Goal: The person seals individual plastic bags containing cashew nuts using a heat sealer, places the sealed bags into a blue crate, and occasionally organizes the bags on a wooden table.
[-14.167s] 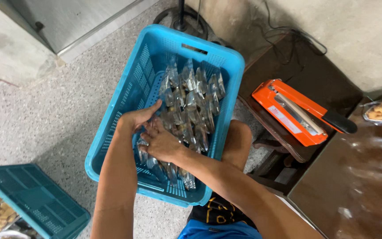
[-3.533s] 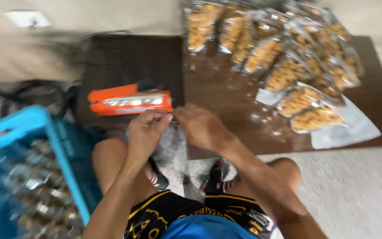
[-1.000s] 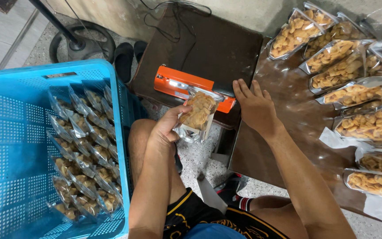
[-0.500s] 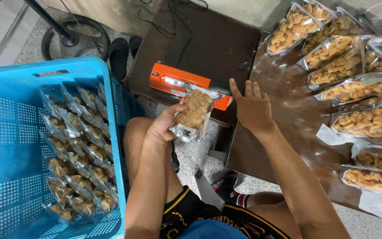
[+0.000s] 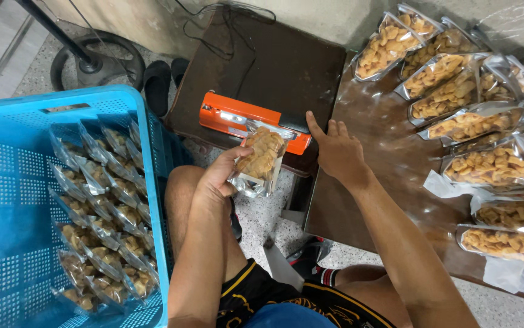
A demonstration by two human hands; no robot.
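The clear plastic pouch of golden snacks [image 5: 261, 159] sits gripped in your left hand [image 5: 220, 176], its top edge at the orange bar-shaped heat sealer [image 5: 247, 119]. Your right hand [image 5: 337, 147] lies open, fingers spread, pressing the sealer's end.

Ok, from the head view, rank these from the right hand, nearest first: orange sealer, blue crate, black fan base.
1. Orange sealer: just left of the right hand, on the dark table.
2. Blue crate: lower left, on the floor.
3. Fan base: far upper left.
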